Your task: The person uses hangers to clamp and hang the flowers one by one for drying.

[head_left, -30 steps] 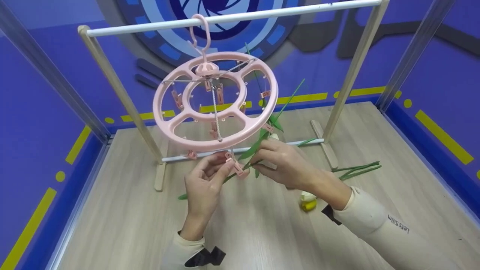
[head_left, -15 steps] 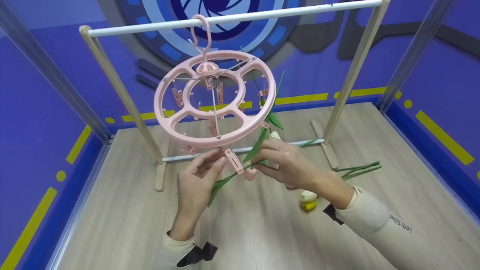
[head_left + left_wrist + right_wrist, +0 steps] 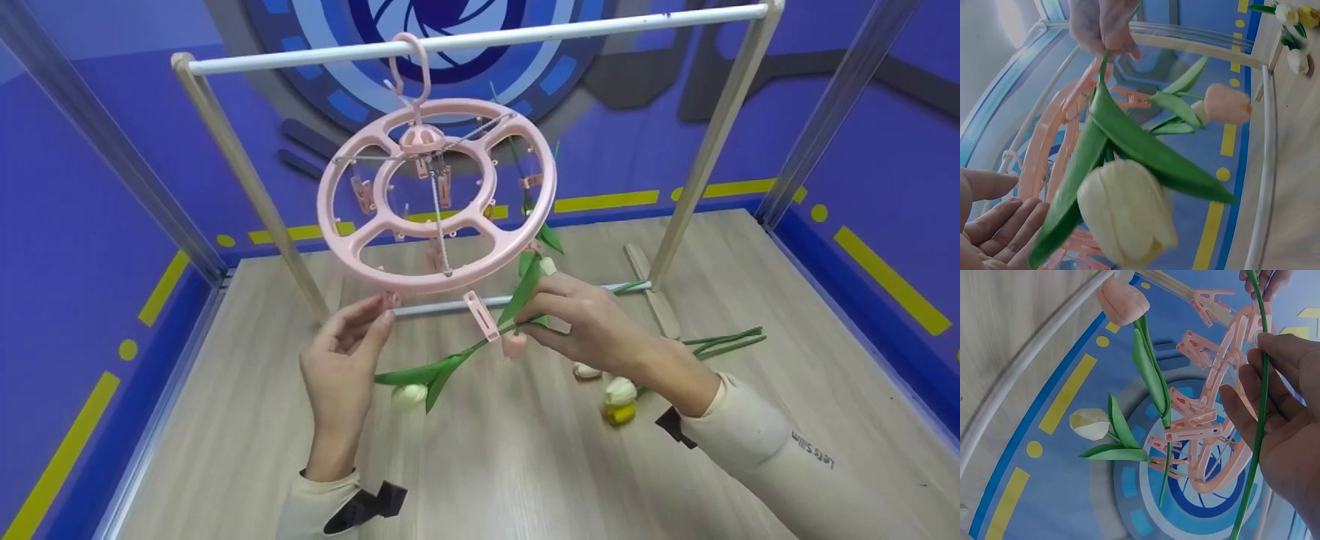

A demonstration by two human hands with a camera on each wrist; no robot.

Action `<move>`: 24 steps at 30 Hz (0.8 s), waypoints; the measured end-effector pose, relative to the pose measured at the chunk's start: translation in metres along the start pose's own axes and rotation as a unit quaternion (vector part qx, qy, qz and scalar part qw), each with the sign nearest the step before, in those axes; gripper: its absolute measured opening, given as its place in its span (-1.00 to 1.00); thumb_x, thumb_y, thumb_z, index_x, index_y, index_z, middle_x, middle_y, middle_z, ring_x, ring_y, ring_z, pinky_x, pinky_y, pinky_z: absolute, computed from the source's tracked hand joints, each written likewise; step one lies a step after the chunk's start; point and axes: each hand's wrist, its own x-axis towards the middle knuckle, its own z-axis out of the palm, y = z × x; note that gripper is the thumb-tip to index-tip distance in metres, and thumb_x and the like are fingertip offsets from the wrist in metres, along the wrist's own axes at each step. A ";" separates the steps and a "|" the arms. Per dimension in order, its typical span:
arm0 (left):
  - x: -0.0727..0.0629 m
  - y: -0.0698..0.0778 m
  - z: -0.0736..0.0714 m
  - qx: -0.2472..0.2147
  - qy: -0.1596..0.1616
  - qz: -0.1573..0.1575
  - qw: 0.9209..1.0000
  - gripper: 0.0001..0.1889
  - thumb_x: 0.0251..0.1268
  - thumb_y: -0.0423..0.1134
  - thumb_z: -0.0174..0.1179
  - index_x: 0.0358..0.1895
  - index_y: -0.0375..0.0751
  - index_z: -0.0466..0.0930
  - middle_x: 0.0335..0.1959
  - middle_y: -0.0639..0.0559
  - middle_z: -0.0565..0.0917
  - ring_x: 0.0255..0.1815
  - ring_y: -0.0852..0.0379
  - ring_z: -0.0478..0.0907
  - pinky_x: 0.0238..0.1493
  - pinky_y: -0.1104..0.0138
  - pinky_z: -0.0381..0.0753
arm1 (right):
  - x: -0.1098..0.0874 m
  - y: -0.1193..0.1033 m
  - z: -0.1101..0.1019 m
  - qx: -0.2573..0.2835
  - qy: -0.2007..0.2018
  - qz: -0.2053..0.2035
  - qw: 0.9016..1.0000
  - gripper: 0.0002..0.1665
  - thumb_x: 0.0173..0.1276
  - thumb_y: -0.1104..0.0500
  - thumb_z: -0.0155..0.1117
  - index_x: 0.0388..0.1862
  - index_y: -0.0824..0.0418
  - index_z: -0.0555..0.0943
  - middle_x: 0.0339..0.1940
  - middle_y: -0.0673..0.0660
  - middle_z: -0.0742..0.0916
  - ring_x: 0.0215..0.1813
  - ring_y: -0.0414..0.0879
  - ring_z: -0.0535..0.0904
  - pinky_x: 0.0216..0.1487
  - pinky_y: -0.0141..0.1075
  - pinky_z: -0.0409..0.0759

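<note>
My right hand (image 3: 585, 322) pinches the green stem of a white tulip (image 3: 410, 395); its bloom and leaves slant down to the left. The lower end of a pink clothespin (image 3: 481, 316) meets that stem; whether it grips it cannot be told. In the right wrist view the stem runs across my right hand (image 3: 1292, 399). My left hand (image 3: 341, 375) stands off the stem, fingertips near another pink clothespin (image 3: 391, 300). Its fingers (image 3: 1008, 225) are relaxed, the thumb apart. A round pink drying hanger (image 3: 439, 283) holds a pink tulip (image 3: 1123, 301) and another white tulip (image 3: 1089, 423) in its clothespins.
The hanger hooks over the white bar (image 3: 600, 28) of a wooden-legged rack (image 3: 232, 157). On the table at right lie white tulips (image 3: 620, 391) and a yellow tulip (image 3: 621, 414), their green stems (image 3: 727, 341) pointing back right. Blue walls (image 3: 97, 225) enclose the table.
My left hand has moved left, away from the clothespin by the stem, and the white bloom now shows. My right hand keeps pinching the stem, shifting slightly right. The hanger has swung slightly.
</note>
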 end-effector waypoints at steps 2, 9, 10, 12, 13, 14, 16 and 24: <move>0.001 -0.004 -0.001 0.005 0.018 -0.006 1.000 -0.76 0.42 -0.38 0.42 0.09 -0.33 0.75 -0.01 -0.12 0.79 -0.03 0.08 0.75 0.11 0.35 0.74 | -0.001 0.001 -0.002 0.003 -0.001 0.004 1.000 -0.72 0.22 0.43 0.62 -0.13 0.24 0.77 -0.10 0.07 0.79 -0.07 -0.04 0.68 -0.07 -0.22 0.78; 0.007 -0.025 0.000 0.001 0.036 -0.027 0.999 -0.68 0.34 -0.46 0.46 0.12 -0.40 0.70 0.04 -0.18 0.76 0.07 -0.06 0.72 0.16 0.33 0.72 | -0.006 0.004 -0.009 0.023 -0.017 0.026 0.999 -0.69 0.26 0.41 0.61 -0.06 0.20 0.78 -0.05 0.03 0.79 -0.03 -0.06 0.70 0.03 -0.28 0.76; 0.008 -0.028 0.000 -0.003 0.035 -0.028 0.999 -0.67 0.32 -0.48 0.47 0.12 -0.42 0.70 0.05 -0.20 0.76 0.08 -0.10 0.72 0.16 0.31 0.72 | -0.007 0.005 -0.010 0.023 -0.016 0.026 0.999 -0.68 0.25 0.41 0.61 -0.05 0.19 0.78 -0.06 0.03 0.79 -0.04 -0.07 0.70 0.02 -0.30 0.75; 0.011 -0.035 0.002 -0.006 0.033 -0.029 0.999 -0.66 0.28 -0.51 0.48 0.10 -0.45 0.71 0.04 -0.23 0.76 0.08 -0.15 0.72 0.16 0.28 0.73 | -0.008 0.006 -0.012 0.022 -0.012 0.020 0.999 -0.68 0.25 0.42 0.61 -0.06 0.20 0.78 -0.09 0.03 0.79 -0.07 -0.07 0.69 0.00 -0.35 0.74; 0.013 -0.038 0.002 -0.005 0.033 -0.028 0.999 -0.66 0.26 -0.51 0.49 0.09 -0.45 0.72 0.04 -0.24 0.77 0.08 -0.16 0.72 0.17 0.27 0.73 | -0.009 0.007 -0.012 0.021 -0.010 0.016 1.000 -0.69 0.25 0.42 0.61 -0.06 0.20 0.78 -0.10 0.03 0.78 -0.09 -0.07 0.69 -0.01 -0.38 0.73; 0.014 -0.040 0.003 -0.003 0.034 -0.028 0.999 -0.67 0.25 -0.52 0.50 0.07 -0.45 0.73 0.03 -0.24 0.78 0.08 -0.16 0.72 0.17 0.26 0.73 | -0.010 0.007 -0.013 0.019 -0.009 0.013 1.000 -0.70 0.25 0.42 0.61 -0.07 0.21 0.78 -0.11 0.03 0.78 -0.09 -0.07 0.69 0.00 -0.40 0.72; 0.016 -0.045 0.004 0.002 0.033 -0.027 0.999 -0.68 0.22 -0.51 0.52 0.05 -0.43 0.76 0.02 -0.22 0.79 0.08 -0.14 0.73 0.19 0.25 0.72 | -0.011 0.008 -0.013 0.018 -0.007 0.011 1.000 -0.70 0.25 0.42 0.61 -0.07 0.21 0.78 -0.11 0.04 0.78 -0.09 -0.06 0.69 0.02 -0.44 0.70; 0.020 -0.049 0.011 0.021 0.006 -0.007 1.000 -0.75 0.27 -0.37 0.55 -0.01 -0.30 0.82 -0.05 -0.07 0.82 0.09 0.02 0.72 0.28 0.21 0.67 | -0.014 0.010 -0.014 0.027 -0.010 0.018 0.999 -0.70 0.27 0.43 0.58 -0.06 0.20 0.78 -0.09 0.01 0.78 -0.05 -0.06 0.69 0.03 -0.36 0.73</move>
